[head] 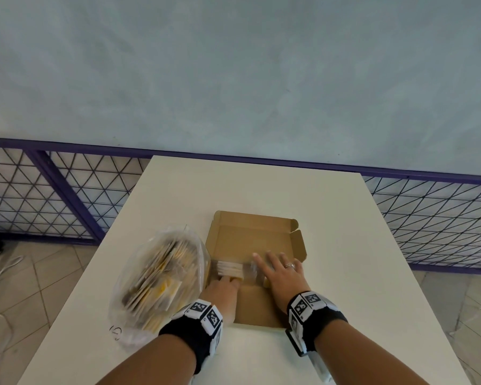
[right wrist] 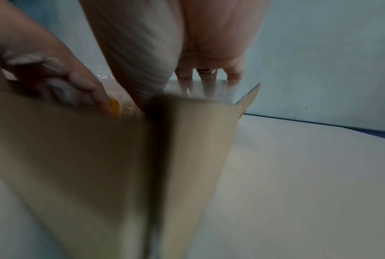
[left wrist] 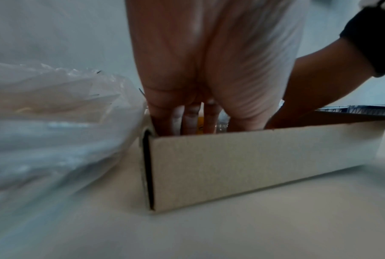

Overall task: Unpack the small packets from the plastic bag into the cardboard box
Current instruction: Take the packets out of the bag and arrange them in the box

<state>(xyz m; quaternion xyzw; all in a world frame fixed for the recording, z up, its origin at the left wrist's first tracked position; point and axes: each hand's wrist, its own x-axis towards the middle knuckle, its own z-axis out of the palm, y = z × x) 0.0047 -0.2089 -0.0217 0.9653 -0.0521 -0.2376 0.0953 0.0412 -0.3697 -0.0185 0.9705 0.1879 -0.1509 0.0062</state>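
An open brown cardboard box (head: 250, 234) lies on the white table (head: 233, 184). A clear plastic bag (head: 159, 276) full of pale and yellow packets sits against the box's left side. My left hand (head: 228, 279) reaches over the near wall into the near-left corner, its fingers curled round a small stack of white packets (head: 230, 268). My right hand (head: 278, 269) lies in the box with straight, spread fingers, pressing on clear packets beside that stack. In the left wrist view the left hand's fingers (left wrist: 193, 113) dip behind the box wall (left wrist: 253, 157). A yellow packet edge (right wrist: 114, 106) shows beside them.
The box lid flap (head: 299, 244) stands up at the right. A purple-framed wire mesh fence (head: 53, 195) runs behind the table under a pale blue wall. A tiled floor with a loose cable (head: 0, 273) lies to the left.
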